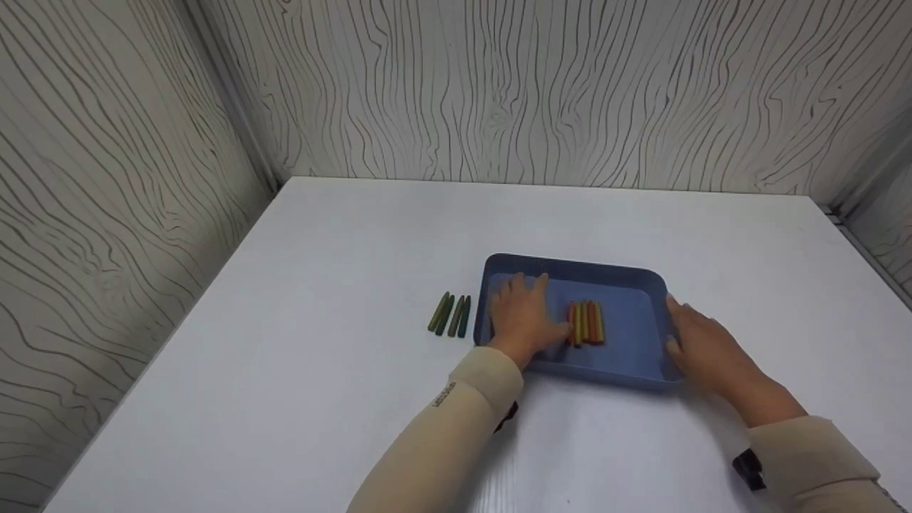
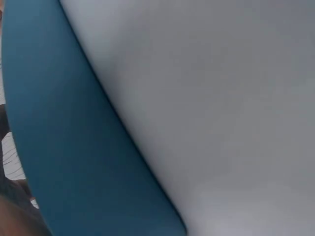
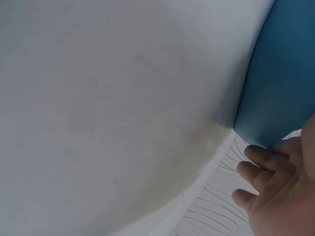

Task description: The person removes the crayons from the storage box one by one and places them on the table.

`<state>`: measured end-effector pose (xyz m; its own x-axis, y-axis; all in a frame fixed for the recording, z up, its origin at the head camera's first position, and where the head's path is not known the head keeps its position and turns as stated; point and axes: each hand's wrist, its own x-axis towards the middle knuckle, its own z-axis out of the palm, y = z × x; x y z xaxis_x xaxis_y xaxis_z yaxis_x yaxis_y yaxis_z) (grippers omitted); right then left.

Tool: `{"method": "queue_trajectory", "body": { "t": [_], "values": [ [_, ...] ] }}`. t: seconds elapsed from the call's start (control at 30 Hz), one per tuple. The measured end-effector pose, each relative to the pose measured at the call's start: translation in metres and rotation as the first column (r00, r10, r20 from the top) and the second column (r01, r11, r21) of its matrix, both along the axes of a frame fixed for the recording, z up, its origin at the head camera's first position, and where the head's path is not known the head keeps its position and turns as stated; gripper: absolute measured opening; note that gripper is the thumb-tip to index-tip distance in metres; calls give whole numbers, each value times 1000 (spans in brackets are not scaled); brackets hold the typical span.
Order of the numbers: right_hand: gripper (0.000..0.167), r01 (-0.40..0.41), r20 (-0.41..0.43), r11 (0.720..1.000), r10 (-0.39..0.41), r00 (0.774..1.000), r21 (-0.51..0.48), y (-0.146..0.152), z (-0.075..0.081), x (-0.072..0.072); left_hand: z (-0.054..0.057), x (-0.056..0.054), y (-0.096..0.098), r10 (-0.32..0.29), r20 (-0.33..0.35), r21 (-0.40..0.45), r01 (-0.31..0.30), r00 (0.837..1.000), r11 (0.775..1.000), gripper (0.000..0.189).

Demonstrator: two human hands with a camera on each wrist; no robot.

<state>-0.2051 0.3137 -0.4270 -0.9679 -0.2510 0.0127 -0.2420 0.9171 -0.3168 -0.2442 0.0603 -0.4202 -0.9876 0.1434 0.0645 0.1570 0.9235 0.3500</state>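
A shallow blue tray (image 1: 634, 328) lies on the table, a group of red, orange and yellow crayons (image 1: 586, 323) side by side in its middle. Over the tray's left part my left hand (image 1: 522, 317) is spread, palm down, the thumb by the leftmost crayon; what is under the palm is hidden. At the right wall my right hand (image 1: 712, 353) touches the tray's side with loosely bent fingers (image 3: 263, 169). Several green crayons (image 1: 450, 315) lie in a row on the table, just left of the tray. The left wrist view mostly shows the tray's outer wall (image 2: 83, 132).
The white table (image 1: 299, 342) extends around the tray on all sides. Wood-patterned panels (image 1: 499, 92) stand behind it and at both sides.
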Motion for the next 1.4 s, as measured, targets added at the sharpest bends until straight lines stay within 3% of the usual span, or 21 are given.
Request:
{"method": "queue_trajectory", "body": {
  "t": [0.37, 0.67, 0.87, 1.13, 1.4],
  "values": [
    [61, 11, 16, 1000, -11, 1000, 3, -1, 0, 0, -8, 3, 13, -11, 12, -61, 12, 1000, 998, 68],
    [60, 11, 15, 1000, -12, 1000, 14, -1, -1, -1, -11, 5, 18, -19, -12, -51, 19, 1000, 999, 64],
    [60, 12, 14, 1000, -12, 1000, 9, -1, -2, -1, -11, 5, 19, -25, -5, -44, 25, 1000, 999, 50],
    [61, 9, 15, 1000, -9, 1000, 1, -1, -1, -2, -9, 5, 20, -19, 59, 35, 17, 998, 999, 31],
    [61, 18, 30, 1000, -18, 999, -17, 1, -2, -3, -10, 4, 21, -11, 143, 228, -22, 990, 974, 25]
  ]
}}
